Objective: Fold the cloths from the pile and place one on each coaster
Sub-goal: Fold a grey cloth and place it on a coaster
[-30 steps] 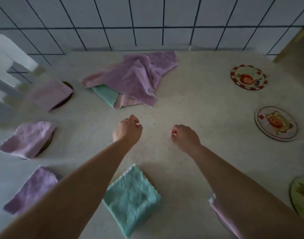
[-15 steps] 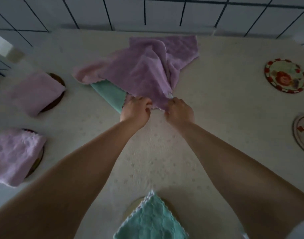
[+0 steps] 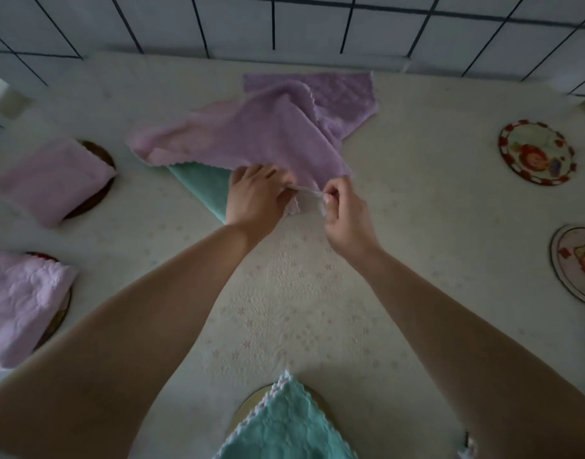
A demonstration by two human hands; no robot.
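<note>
Both hands, which half a second ago had just reached the near edge of the pile, now pinch a thin pale edge of cloth stretched between them.

At far left, a folded pink cloth [image 3: 51,180] lies over a dark coaster [image 3: 99,180], and nearer the camera a second folded pink cloth [image 3: 21,304] covers most of another coaster [image 3: 57,321].

Toward the middle of the surface [image 3: 417,243], the pile has a rumpled purple cloth [image 3: 271,134] on top, a teal cloth [image 3: 203,185] showing from beneath it and a flat purple cloth [image 3: 344,94] behind.

The left hand [image 3: 256,197] grips the pile's near edge with curled fingers, partly over the teal cloth. The right hand [image 3: 346,210] pinches the same edge just beside it.

At the bottom centre, a folded teal cloth [image 3: 284,429] rests on a pale coaster [image 3: 251,402].

On the right lie two uncovered coasters: a red-rimmed coaster [image 3: 536,152] farther back and a picture coaster [image 3: 576,265] at the frame edge.
</note>
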